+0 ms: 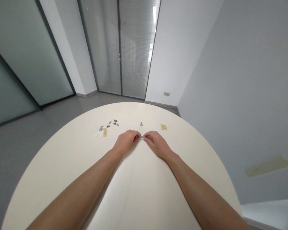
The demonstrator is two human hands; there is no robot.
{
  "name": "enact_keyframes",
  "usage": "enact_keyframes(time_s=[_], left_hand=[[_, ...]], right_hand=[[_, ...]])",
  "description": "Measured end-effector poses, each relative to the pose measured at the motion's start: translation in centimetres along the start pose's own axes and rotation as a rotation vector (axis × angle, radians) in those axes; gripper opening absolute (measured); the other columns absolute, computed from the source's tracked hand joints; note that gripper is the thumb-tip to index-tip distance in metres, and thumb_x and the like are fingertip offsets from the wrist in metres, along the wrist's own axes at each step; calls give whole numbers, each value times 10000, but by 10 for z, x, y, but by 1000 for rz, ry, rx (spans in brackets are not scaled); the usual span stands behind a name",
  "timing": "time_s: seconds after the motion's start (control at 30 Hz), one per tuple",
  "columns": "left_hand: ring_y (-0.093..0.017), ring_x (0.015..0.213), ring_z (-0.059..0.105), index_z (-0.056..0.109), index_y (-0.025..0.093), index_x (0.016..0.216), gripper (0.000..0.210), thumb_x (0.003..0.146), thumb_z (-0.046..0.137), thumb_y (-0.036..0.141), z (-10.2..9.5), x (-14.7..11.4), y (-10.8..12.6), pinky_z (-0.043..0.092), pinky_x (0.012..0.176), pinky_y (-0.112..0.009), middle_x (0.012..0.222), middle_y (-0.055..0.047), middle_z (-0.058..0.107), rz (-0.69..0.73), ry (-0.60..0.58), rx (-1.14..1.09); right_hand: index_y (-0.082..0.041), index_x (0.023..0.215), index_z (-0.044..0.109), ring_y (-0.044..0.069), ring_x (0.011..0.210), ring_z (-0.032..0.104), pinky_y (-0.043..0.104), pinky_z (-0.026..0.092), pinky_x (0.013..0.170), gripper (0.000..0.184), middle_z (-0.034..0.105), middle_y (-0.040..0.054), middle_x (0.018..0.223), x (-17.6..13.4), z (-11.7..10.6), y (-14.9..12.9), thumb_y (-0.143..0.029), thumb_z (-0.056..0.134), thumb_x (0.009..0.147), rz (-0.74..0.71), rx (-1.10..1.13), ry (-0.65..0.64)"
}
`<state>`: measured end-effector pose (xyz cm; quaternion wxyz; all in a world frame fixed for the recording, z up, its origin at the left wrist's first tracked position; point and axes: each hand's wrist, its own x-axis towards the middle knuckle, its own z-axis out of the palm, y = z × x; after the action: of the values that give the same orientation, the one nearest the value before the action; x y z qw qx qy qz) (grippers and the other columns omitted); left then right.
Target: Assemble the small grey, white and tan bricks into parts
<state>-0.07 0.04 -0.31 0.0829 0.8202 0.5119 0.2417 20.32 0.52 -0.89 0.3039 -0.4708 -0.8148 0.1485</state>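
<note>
Fingertips [146, 134] of the left hand [126, 141] and right hand [158, 144] pinch opposite ends of a slim grey piece [142, 137] over a rounded white table [141, 198]; a grey wedge [141, 124] lies just beyond.

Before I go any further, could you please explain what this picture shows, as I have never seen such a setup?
There is no machine: a person works bare-handed, and this single view comes from a head-worn camera looking forward and down. The left hand and right hand together pinch a small grey strip at a white table. Left of the hands lie dark bits and a yellow piece; straight beyond is a grey piece; to the right are yellow pieces. They are too small to identify.
</note>
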Motion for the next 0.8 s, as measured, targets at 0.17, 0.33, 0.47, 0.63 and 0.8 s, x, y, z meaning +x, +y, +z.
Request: enact_keyframes(time_s=[0.17, 0.33, 0.47, 0.63, 0.8], left_hand=[[-202, 961, 638, 691, 249, 1030, 215, 939, 501, 205, 0, 0, 0, 482, 791, -296, 1003, -27, 722, 3, 3, 5], [-201, 957, 644, 689, 246, 1030, 200, 936, 514, 224, -1, 0, 1, 481, 783, -296, 997, -25, 728, 5, 14, 15], [-204, 950, 648, 688, 241, 1027, 195, 945, 511, 253, -2, -1, 2, 484, 777, -305, 993, -27, 727, 1, 26, 22], [-206, 967, 646, 687, 237, 1035, 207, 950, 499, 248, -3, -1, 4, 485, 792, -306, 1012, -35, 728, -5, 12, 32], [-203, 970, 647, 686, 241, 1030, 201, 950, 502, 246, -2, 0, 4, 485, 794, -300, 1015, -30, 730, -13, 15, 30]], right_hand=[[-211, 1018, 662, 211, 1004, 603, 362, 442, 928, 108, 704, 51, 1030, 0, 0, 0, -230, 584, 946, 0, 3, 1], [-203, 1026, 661, 214, 1003, 603, 361, 444, 920, 118, 705, 61, 1030, 0, -1, -1, -239, 575, 954, 9, -5, 10], [-198, 1001, 665, 212, 983, 602, 357, 445, 908, 124, 704, 61, 1001, 0, -1, -1, -252, 558, 970, 7, -12, 19], [-190, 993, 668, 212, 978, 599, 354, 446, 902, 138, 704, 66, 1000, 0, -1, -2, -245, 543, 983, -3, -18, 12], [-184, 1011, 667, 214, 988, 601, 353, 446, 909, 155, 704, 70, 1015, 1, 0, 0, -247, 527, 994, -7, -23, 16]])
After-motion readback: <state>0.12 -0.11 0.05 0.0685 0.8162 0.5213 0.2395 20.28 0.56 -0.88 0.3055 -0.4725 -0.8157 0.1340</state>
